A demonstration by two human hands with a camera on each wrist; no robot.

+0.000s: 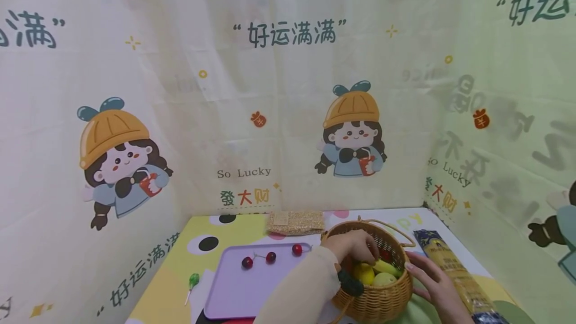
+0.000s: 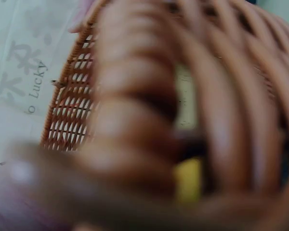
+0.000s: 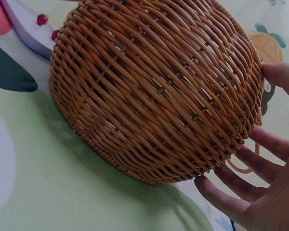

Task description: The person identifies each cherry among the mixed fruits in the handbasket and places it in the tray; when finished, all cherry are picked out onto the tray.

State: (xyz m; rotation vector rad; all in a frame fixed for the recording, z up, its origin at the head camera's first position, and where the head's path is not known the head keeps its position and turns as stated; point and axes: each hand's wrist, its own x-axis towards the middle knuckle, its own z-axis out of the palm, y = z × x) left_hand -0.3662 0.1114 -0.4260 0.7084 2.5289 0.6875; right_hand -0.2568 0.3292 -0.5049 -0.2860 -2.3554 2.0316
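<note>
A brown wicker basket (image 1: 375, 304) with fruit inside stands at the right of the table. My left hand (image 1: 357, 246) reaches down over its rim, with the fingertips hidden inside; I cannot tell whether they hold anything. Beneath them lie a lemon (image 1: 363, 274), a banana (image 1: 388, 268) and a round pale green fruit (image 1: 384, 279). Something red shows deeper in. My right hand (image 1: 432, 281) holds the basket's right side, its thumb (image 3: 278, 77) at the rim and its fingers (image 3: 260, 163) spread along the woven wall. Blurred wicker fills most of the left wrist view.
Left of the basket is a lilac tray (image 1: 234, 289) with cherries (image 1: 270, 257) on it. A green-wrapped lollipop (image 1: 194, 279) lies farther left. Behind the tray rests a bag of grains (image 1: 294, 222). A long blue-and-gold packet (image 1: 454, 269) lies right of the basket.
</note>
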